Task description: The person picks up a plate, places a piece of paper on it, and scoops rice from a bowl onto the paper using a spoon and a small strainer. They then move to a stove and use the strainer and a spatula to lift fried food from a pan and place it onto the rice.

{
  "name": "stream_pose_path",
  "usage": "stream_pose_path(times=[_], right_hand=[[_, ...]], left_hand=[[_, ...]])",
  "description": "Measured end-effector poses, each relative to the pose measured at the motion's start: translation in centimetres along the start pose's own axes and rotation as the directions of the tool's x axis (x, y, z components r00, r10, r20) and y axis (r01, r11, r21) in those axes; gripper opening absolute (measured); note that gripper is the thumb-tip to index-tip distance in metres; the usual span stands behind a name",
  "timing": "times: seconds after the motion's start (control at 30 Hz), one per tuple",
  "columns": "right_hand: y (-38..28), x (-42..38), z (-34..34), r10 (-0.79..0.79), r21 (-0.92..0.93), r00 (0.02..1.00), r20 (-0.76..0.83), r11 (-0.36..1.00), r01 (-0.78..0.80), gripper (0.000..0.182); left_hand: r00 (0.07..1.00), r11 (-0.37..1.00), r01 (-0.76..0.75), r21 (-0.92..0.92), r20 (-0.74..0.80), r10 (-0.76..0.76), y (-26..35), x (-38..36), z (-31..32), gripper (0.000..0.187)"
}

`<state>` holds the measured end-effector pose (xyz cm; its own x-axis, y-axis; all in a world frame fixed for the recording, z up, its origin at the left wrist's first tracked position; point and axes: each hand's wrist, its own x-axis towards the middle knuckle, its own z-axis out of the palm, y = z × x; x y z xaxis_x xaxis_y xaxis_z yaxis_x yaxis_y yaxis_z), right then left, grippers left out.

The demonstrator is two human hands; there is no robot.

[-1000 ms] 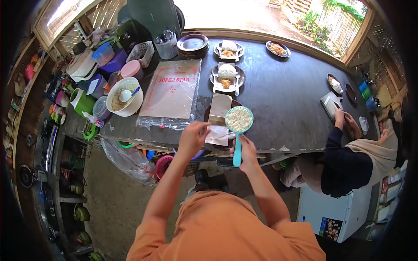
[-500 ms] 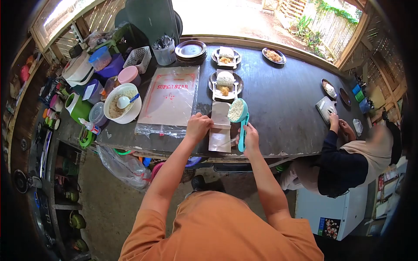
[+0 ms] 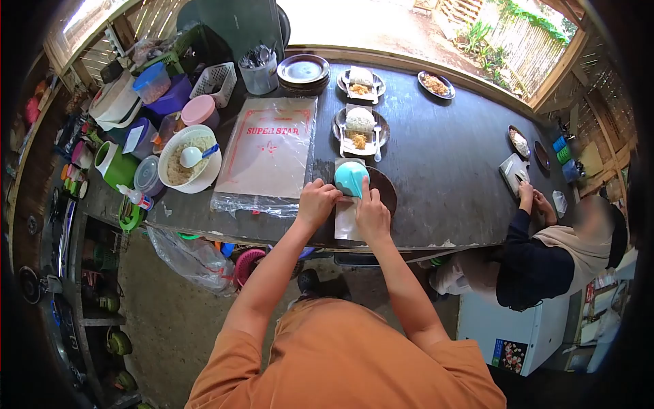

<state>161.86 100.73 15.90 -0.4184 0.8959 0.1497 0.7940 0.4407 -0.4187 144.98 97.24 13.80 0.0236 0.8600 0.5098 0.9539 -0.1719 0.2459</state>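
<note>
My right hand (image 3: 373,218) is closed round the handle of a turquoise rice scoop (image 3: 350,177). The scoop lies upside down, its rounded back facing up, over a strip of brown wrapping paper (image 3: 347,225); the rice under it is hidden. With my left hand (image 3: 316,206) I pinch the paper's left edge beside the scoop. Part of a dark brown plate (image 3: 385,193) shows from under the paper on the right. Just beyond, another plate (image 3: 381,138) carries a paper with moulded white rice (image 3: 360,119), an orange-brown shredded food (image 3: 358,141) and a plastic spoon (image 3: 377,150).
A packet of wrapping paper (image 3: 269,150) lies left, beside a white rice bowl (image 3: 169,163) with a ladle. Stacked plates (image 3: 303,71) and a cutlery tub (image 3: 259,76) stand behind. On the right, a co-worker (image 3: 545,259) handles something on a white packet (image 3: 512,172).
My right hand has turned the rice-filled scoop over and brought it left onto the paper. The dark plate now shows beneath. My left hand still pinches the paper's edge.
</note>
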Motion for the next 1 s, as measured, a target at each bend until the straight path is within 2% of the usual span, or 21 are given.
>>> stream_pose_path(times=[0.07,0.17,0.23,0.27,0.3,0.33,0.37,0.4,0.43,0.5,0.53,0.57,0.6,0.63,0.67,0.7,0.77,0.8,0.9,0.97,1.0], right_hand=[[-0.2,-0.1,-0.3,-0.003,-0.016,1.000,0.006,1.000,0.003,0.063],[0.7,0.2,-0.5,0.002,0.085,0.994,-0.108,0.996,0.008,0.059],[2.0,1.1,-0.2,-0.048,0.231,0.875,-0.481,0.956,0.179,0.063],[2.9,0.9,-0.3,0.205,0.528,0.949,-0.239,0.848,-0.050,0.056],[2.5,0.8,-1.2,0.208,0.529,0.948,-0.240,0.847,-0.052,0.056],[2.0,0.7,-2.2,0.380,0.811,0.918,-0.111,0.569,-0.137,0.048],[1.8,0.6,-2.8,0.484,0.962,0.872,0.073,0.195,-0.188,0.041],[2.0,0.4,-3.1,0.496,0.983,0.858,0.135,0.042,-0.179,0.034],[2.3,0.1,-3.2,0.495,0.983,0.859,0.134,0.040,-0.177,0.034],[3.1,-0.7,-3.4,0.360,0.912,0.874,0.325,-0.365,-0.188,0.037],[3.1,-1.2,-3.5,0.312,0.872,0.881,0.354,-0.452,-0.190,0.037],[3.1,-1.8,-3.3,0.309,0.871,0.883,0.352,-0.453,-0.188,0.037],[3.1,-2.4,-3.0,0.243,0.818,0.880,0.408,-0.524,-0.235,0.037],[2.7,-2.8,-3.2,0.169,0.758,0.873,0.457,-0.587,-0.283,0.037],[2.0,-3.3,-3.2,0.161,0.753,0.868,0.470,-0.586,-0.299,0.038],[1.4,-3.8,-3.2,0.143,0.749,0.867,0.477,-0.583,-0.316,0.038],[0.0,-4.7,-3.7,0.041,0.728,0.866,0.499,-0.562,-0.393,0.039],[-0.5,-5.2,-3.8,0.013,0.728,0.855,0.518,-0.532,-0.433,0.039],[-0.9,-6.2,-3.0,-0.064,0.754,0.826,0.560,-0.374,-0.540,0.041],[-1.4,-6.8,-3.3,-0.134,0.732,0.813,0.566,-0.372,-0.571,0.040],[-1.6,-7.0,-3.4,-0.138,0.729,0.786,0.603,-0.303,-0.613,0.040]], left_hand=[[1.000,1.000,0.010,0.015,-0.021,-0.009,0.2,0.1,-0.1,0.009],[0.998,1.000,0.027,-0.010,-0.053,-0.027,0.1,0.0,-0.1,0.009],[0.998,0.999,0.035,-0.022,-0.054,-0.037,0.1,0.0,0.0,0.009],[0.997,0.999,0.043,-0.033,-0.057,-0.044,0.2,-0.1,0.0,0.010],[0.998,0.999,0.040,-0.034,-0.055,-0.042,0.3,-0.2,0.0,0.010],[0.997,0.997,0.059,-0.048,-0.053,-0.061,0.5,-0.2,-0.1,0.011],[0.996,0.995,0.077,-0.061,-0.051,-0.080,0.6,-0.2,-0.3,0.012],[0.996,0.996,0.075,-0.057,-0.051,-0.078,0.9,-0.3,-0.6,0.012],[0.993,0.993,0.092,-0.078,-0.071,-0.097,1.1,-0.3,-0.8,0.014],[0.989,0.990,0.104,-0.096,-0.092,-0.113,1.8,-0.3,-1.4,0.016],[0.981,0.969,0.178,-0.169,-0.053,-0.189,2.1,-0.2,-1.8,0.020],[0.965,0.938,0.253,-0.238,-0.007,-0.262,2.6,-0.2,-2.2,0.025],[0.965,0.939,0.251,-0.234,-0.010,-0.260,3.4,-0.1,-2.9,0.025],[0.904,0.784,0.414,-0.462,0.108,-0.414,4.5,0.2,-3.8,0.033],[0.815,0.547,0.548,-0.633,0.259,-0.518,5.3,0.2,-4.3,0.041],[0.818,0.553,0.544,-0.632,0.251,-0.518,5.6,-0.1,-3.8,0.041],[0.791,0.111,0.440,-0.891,0.326,-0.517,5.8,-1.0,-2.6,0.057],[0.770,0.020,0.450,-0.893,0.376,-0.516,6.6,-1.0,-3.8,0.063],[0.702,0.012,0.479,-0.878,0.375,-0.605,8.0,-2.5,-5.5,0.059],[0.679,0.003,0.486,-0.874,0.376,-0.631,7.5,-4.3,-5.6,0.057],[0.654,-0.013,0.475,-0.880,0.363,-0.663,7.4,-5.0,-5.9,0.056]])
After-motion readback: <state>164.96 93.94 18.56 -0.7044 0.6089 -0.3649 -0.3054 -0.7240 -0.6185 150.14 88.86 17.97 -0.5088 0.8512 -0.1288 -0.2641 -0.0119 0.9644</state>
